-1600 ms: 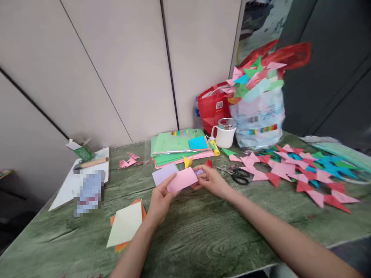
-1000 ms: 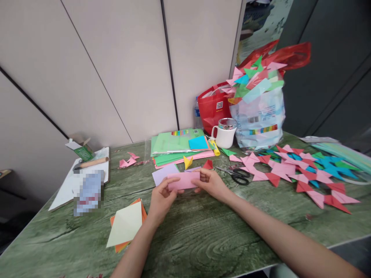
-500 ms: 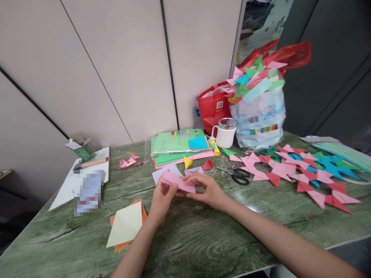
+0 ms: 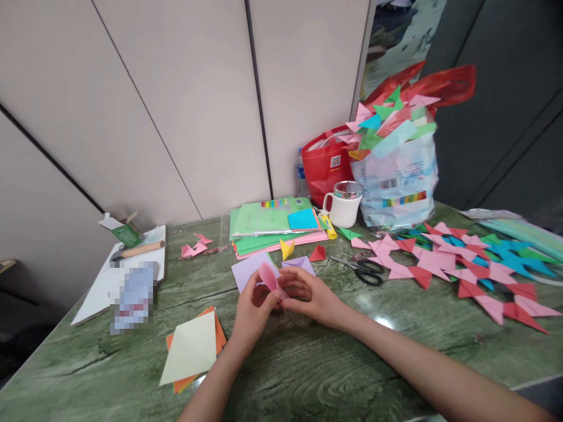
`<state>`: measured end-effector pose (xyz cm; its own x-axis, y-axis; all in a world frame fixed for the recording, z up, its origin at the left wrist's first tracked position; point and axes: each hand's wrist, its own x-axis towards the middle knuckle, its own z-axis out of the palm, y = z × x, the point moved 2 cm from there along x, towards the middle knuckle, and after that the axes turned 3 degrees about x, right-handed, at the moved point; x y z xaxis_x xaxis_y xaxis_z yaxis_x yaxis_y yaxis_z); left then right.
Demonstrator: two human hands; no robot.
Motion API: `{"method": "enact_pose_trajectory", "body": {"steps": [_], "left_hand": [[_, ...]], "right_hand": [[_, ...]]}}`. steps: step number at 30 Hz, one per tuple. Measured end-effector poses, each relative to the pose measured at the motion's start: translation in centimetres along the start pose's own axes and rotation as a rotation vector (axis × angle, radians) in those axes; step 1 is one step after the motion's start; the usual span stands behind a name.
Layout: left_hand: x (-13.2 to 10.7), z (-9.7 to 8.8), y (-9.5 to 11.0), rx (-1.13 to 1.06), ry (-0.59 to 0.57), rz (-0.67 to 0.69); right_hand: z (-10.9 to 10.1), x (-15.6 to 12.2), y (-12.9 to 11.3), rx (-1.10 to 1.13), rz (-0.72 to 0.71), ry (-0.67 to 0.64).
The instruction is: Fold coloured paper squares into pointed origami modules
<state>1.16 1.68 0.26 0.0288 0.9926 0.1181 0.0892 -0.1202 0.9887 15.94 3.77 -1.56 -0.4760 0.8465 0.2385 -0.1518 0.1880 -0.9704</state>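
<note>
A sheet of pink paper [image 4: 268,275] is held between both hands just above the table, bent upward into a curve. My left hand [image 4: 255,302] pinches its left side, thumb in front. My right hand [image 4: 310,296] grips the right side, its fingers partly hiding the paper. Behind the hands lie purple paper [image 4: 246,271] and a folded purple piece [image 4: 302,264]. A yellow folded piece [image 4: 287,250] and a red folded piece [image 4: 317,253] are just beyond. Black-handled scissors [image 4: 368,273] rest to the right of my right hand.
Cream and orange sheets [image 4: 191,349] lie at the left front. Joined paper stars [image 4: 440,258] spread over the right side. At the back stand a paper stack [image 4: 272,217], a white mug [image 4: 343,210] and a bag of folded pieces [image 4: 396,181]. A hammer [image 4: 138,251] lies left.
The pink paper has gone from lying nearly flat to being bent upright between my fingers. Both hands have drawn closer together, and the view has shifted slightly.
</note>
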Motion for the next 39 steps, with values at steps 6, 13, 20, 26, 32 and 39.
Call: {"method": "enact_pose_trajectory", "body": {"steps": [6,13,20,26,32,39], "left_hand": [[0.0,-0.3,0.6,0.030,0.045,-0.005],[0.1,-0.9,-0.2,-0.027,0.101,-0.079],[0.0,-1.2,0.2,-0.296,0.171,-0.264],[0.1,-1.3,0.6,-0.379,0.093,-0.349],[0.0,-0.9,0.4,-0.357,-0.050,-0.334],[-0.5,-0.3,1.3,-0.479,-0.290,-0.264]], "right_hand": [[-0.6,-0.1,-0.7,0.025,0.006,0.060],[-1.1,-0.4,-0.9,-0.235,-0.130,0.202],[-2.0,0.1,-1.1,-0.498,-0.279,0.145],[-2.1,0.2,-1.7,-0.416,-0.275,-0.115],[-1.2,0.0,-1.3,-0.302,-0.201,-0.069],[-1.7,0.4,-0.4,-0.267,-0.094,0.263]]}}
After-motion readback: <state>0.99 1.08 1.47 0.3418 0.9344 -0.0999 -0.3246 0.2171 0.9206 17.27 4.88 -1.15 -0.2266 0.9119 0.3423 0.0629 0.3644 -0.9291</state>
